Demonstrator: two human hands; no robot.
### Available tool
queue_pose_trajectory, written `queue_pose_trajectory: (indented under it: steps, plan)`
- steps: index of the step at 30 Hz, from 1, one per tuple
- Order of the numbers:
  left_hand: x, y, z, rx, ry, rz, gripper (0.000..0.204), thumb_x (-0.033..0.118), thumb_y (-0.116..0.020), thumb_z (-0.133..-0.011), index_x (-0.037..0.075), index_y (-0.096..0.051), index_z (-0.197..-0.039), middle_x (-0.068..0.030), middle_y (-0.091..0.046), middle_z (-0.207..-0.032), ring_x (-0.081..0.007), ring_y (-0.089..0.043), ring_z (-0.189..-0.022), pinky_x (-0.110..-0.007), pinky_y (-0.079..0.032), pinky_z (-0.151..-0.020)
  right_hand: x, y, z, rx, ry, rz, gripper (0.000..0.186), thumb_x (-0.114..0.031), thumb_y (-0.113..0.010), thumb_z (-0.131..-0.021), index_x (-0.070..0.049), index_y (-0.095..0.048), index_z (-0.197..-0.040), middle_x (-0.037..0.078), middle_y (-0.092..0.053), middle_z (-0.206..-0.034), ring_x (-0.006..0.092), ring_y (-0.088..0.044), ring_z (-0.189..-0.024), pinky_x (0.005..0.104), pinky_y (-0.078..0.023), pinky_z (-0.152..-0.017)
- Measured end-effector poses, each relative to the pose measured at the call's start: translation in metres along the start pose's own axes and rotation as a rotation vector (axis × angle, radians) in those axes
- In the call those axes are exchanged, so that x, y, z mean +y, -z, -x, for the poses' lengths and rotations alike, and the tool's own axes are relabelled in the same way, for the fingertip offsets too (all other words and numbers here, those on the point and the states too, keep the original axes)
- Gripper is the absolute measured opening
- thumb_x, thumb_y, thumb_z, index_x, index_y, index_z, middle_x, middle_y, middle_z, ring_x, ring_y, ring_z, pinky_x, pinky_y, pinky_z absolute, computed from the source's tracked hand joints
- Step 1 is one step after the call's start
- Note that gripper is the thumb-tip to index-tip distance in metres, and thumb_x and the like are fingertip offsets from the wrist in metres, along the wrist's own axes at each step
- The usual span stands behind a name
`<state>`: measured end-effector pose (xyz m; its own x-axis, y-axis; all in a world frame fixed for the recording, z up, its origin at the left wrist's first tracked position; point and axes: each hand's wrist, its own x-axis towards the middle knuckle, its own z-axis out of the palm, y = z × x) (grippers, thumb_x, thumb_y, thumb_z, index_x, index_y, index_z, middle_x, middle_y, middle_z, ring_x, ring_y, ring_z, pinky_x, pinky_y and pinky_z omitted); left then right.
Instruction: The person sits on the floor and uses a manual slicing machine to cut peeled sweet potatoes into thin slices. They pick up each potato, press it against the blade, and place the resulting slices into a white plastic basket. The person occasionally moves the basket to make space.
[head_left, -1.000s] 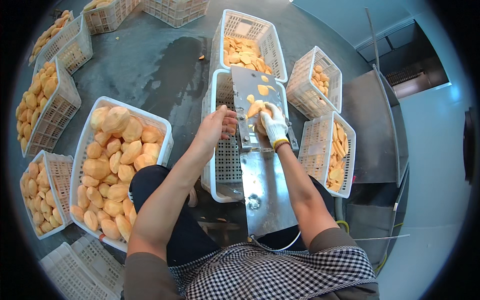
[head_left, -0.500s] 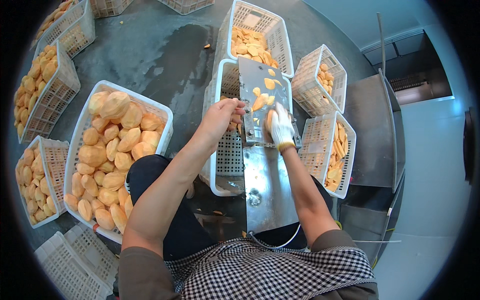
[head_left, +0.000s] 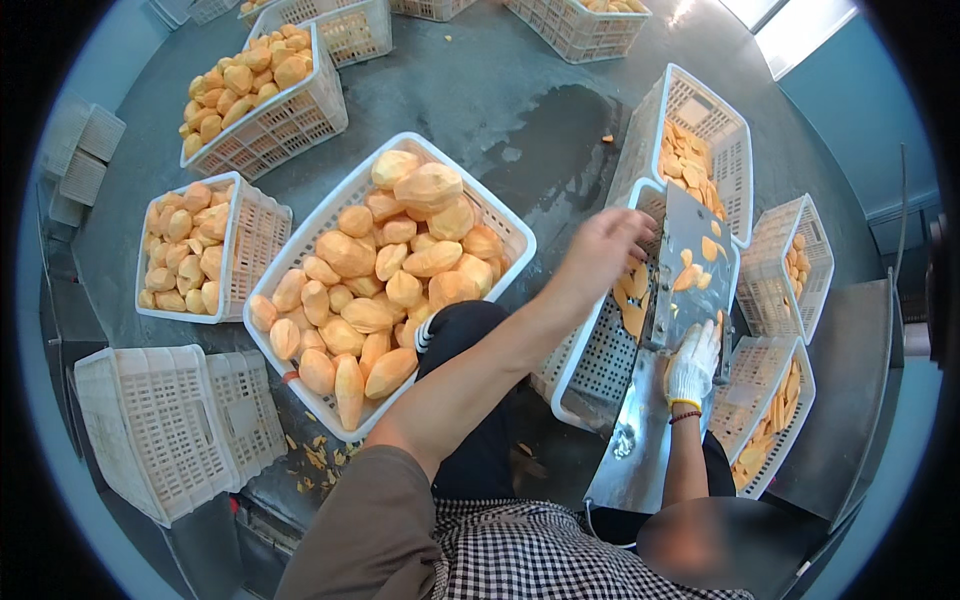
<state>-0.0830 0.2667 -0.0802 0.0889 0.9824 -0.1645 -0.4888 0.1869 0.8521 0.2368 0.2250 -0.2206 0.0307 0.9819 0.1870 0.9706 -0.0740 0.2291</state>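
The gloved right hand (head_left: 694, 365) lies flat on the metal slicer (head_left: 690, 222), fingers pointing away from the body; whether it grips anything under the palm cannot be told. The slicer's long axis runs from the lap forward, leaning right. Loose slices (head_left: 688, 278) lie on it beyond the fingertips. The bare left hand (head_left: 612, 243), loosely curled and free, hovers left of the slicer, over the rim of a white crate (head_left: 568, 385) beneath. Farther left, peeled roots (head_left: 345, 255) fill a bin (head_left: 528, 245).

White crates (head_left: 155, 425) at lower left, dark wet patch (head_left: 562, 145) on grey floor (head_left: 450, 95)
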Motion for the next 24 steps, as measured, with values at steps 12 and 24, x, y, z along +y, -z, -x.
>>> queue_pose_trajectory:
  steps: [12, 24]
  plan:
    - [-0.029, 0.281, -0.049, 0.559, 0.149, -1.689, 0.096, 0.031, -0.082, -0.065, 0.013, -0.03, -0.145, -0.0241, -0.029, -0.145, -0.0379, -0.026, -0.138, -0.049, -0.03, -0.108, -0.023, -0.022, -0.078, 0.1, -0.189, -0.335, 0.039, -0.035, -0.042, -0.098, -0.007, -0.057, -0.121, 0.012, -0.059, -0.119, 0.0324, -0.053, -0.114, 0.0441, -0.04, -0.099]
    - [0.017, 0.187, -0.002, 0.014, 0.008, -0.454, 0.078, 0.018, -0.083, -0.068, 0.012, -0.042, -0.134, -0.0089, -0.054, -0.126, -0.0246, -0.053, -0.118, -0.034, -0.048, -0.095, -0.043, 0.017, -0.089, 0.192, -0.286, -1.56, 0.046, -0.027, -0.049, -0.101, -0.001, -0.043, -0.138, 0.014, -0.046, -0.139, 0.0231, -0.05, -0.121, 0.0382, -0.039, -0.105]
